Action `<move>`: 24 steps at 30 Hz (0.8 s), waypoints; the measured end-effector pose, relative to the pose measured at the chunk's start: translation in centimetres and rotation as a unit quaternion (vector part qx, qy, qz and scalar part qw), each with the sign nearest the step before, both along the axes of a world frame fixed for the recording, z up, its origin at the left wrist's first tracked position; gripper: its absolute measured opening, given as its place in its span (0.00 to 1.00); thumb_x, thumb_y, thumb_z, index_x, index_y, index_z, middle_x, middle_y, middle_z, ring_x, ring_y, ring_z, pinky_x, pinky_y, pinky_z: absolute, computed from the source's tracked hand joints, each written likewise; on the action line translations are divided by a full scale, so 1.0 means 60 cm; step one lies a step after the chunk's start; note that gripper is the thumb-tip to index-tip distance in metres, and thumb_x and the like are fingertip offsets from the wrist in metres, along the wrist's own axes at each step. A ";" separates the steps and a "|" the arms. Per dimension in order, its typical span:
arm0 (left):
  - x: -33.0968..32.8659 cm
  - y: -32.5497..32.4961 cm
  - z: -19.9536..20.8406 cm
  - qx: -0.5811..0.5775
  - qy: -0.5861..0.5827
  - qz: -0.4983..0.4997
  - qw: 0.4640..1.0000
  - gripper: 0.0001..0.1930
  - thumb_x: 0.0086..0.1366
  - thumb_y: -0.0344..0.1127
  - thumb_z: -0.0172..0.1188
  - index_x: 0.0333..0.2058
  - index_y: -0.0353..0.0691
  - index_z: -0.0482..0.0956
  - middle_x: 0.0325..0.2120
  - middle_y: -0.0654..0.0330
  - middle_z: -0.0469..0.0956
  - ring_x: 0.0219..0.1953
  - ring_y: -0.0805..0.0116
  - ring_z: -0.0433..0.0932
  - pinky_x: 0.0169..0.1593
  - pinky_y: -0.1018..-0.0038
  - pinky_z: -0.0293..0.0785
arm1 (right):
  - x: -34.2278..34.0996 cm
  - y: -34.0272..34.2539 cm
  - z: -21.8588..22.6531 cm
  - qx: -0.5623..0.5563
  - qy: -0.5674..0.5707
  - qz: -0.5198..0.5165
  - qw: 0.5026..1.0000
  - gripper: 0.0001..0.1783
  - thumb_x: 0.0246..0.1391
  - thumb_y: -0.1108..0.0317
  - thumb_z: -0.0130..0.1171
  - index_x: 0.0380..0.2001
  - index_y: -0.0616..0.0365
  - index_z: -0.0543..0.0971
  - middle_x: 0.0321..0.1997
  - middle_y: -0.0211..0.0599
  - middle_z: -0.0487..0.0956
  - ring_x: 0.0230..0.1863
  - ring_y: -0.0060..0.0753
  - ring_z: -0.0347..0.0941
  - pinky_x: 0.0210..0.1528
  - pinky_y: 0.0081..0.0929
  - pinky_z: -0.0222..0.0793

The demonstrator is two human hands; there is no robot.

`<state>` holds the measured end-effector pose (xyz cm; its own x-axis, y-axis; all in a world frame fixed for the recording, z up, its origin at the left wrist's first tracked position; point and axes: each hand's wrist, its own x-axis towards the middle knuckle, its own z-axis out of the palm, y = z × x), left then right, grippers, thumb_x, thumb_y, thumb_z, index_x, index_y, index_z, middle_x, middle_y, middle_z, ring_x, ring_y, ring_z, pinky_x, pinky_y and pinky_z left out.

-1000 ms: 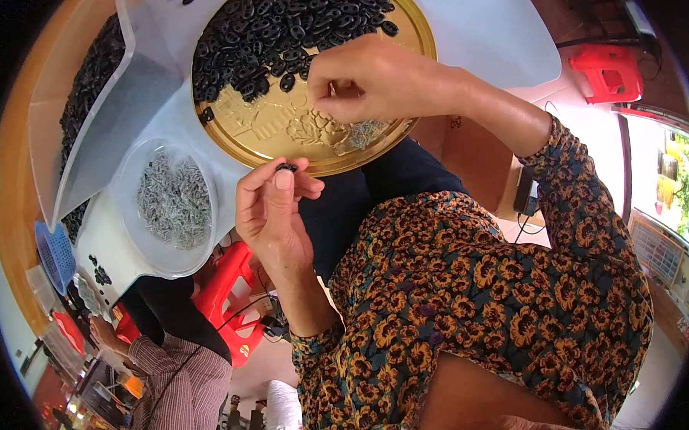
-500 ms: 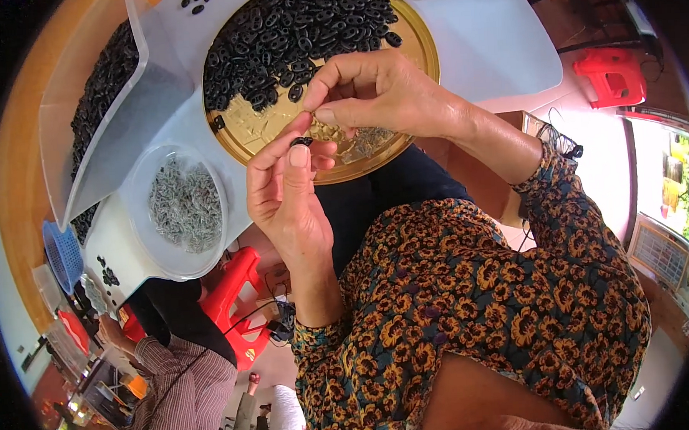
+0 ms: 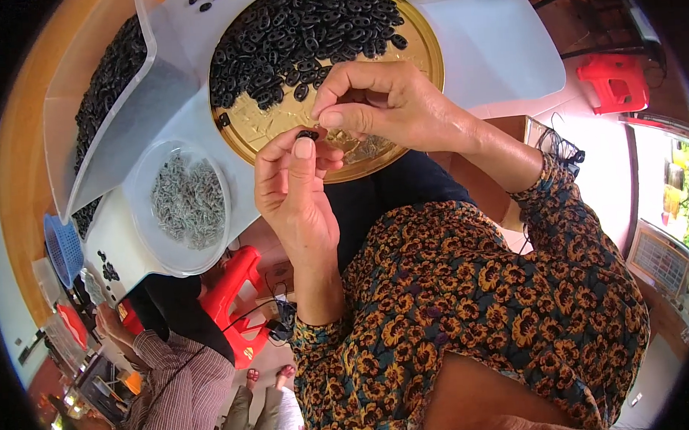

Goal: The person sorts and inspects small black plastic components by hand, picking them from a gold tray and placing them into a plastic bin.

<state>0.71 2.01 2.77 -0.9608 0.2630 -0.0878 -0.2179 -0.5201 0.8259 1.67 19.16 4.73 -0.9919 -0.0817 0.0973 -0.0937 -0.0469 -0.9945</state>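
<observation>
Left hand [image 3: 301, 198]: pinching a black piece [image 3: 307, 135] between thumb and forefinger, over the tray's near rim
Right hand [image 3: 401, 109]: thumb and forefinger pressed together just beside that piece; cannot tell what is between
Gold tray [image 3: 434, 50]: round, black pile [image 3: 298, 36] toward its far side
Bowl [image 3: 147, 243]: left of the tray, holding small grey bits [image 3: 190, 199]
Red stool [image 3: 615, 84]: farther off, at right
</observation>
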 end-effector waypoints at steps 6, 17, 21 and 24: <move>0.003 0.003 0.001 0.004 0.014 0.001 1.000 0.09 0.65 0.27 0.58 0.42 0.31 0.74 0.33 0.55 0.79 0.30 0.68 0.78 0.38 0.72 0.77 | 0.002 -0.004 -0.003 0.041 -0.010 0.011 0.999 0.11 0.61 0.65 0.57 0.38 0.63 0.76 0.32 0.30 0.79 0.37 0.16 0.72 0.41 0.19 0.70; 0.001 0.001 -0.002 -0.003 0.021 -0.012 1.000 0.09 0.66 0.29 0.57 0.42 0.31 0.74 0.36 0.54 0.79 0.32 0.67 0.78 0.39 0.71 0.76 | 0.002 -0.015 -0.002 -0.029 -0.044 0.025 0.998 0.08 0.63 0.68 0.55 0.37 0.62 0.73 0.30 0.27 0.74 0.27 0.13 0.69 0.30 0.14 0.68; 0.001 0.000 0.000 -0.016 0.031 -0.008 0.999 0.08 0.66 0.28 0.57 0.42 0.31 0.74 0.35 0.54 0.79 0.32 0.67 0.78 0.40 0.70 0.76 | 0.001 -0.019 -0.006 0.004 -0.021 -0.009 1.000 0.09 0.60 0.68 0.57 0.36 0.64 0.74 0.29 0.31 0.78 0.30 0.16 0.73 0.33 0.17 0.71; 0.001 0.001 -0.001 -0.023 0.038 -0.008 0.999 0.08 0.66 0.28 0.57 0.42 0.31 0.74 0.36 0.54 0.79 0.33 0.68 0.78 0.40 0.70 0.77 | 0.000 -0.022 -0.016 0.046 0.021 -0.034 0.998 0.09 0.58 0.68 0.59 0.35 0.64 0.75 0.28 0.32 0.78 0.31 0.16 0.74 0.33 0.18 0.72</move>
